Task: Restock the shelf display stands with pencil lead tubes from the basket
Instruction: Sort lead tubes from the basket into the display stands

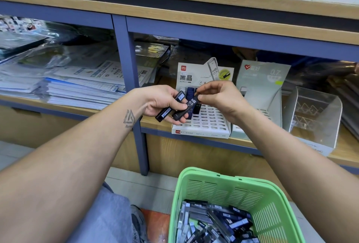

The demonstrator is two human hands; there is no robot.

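Our left hand gripped two lead tubes while our right hand pinched one's top, seemingly readying it for the stand.

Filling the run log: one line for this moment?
left hand holds black lead tubes | right hand pinches one | white slotted stand mostly unfilled

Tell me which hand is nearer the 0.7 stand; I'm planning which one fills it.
Right. The right hand is just left of the 0.7 stand, pinching the top of an HB 0.5 tube. The left hand is farther left, holding two tubes before the 0.5 stand.
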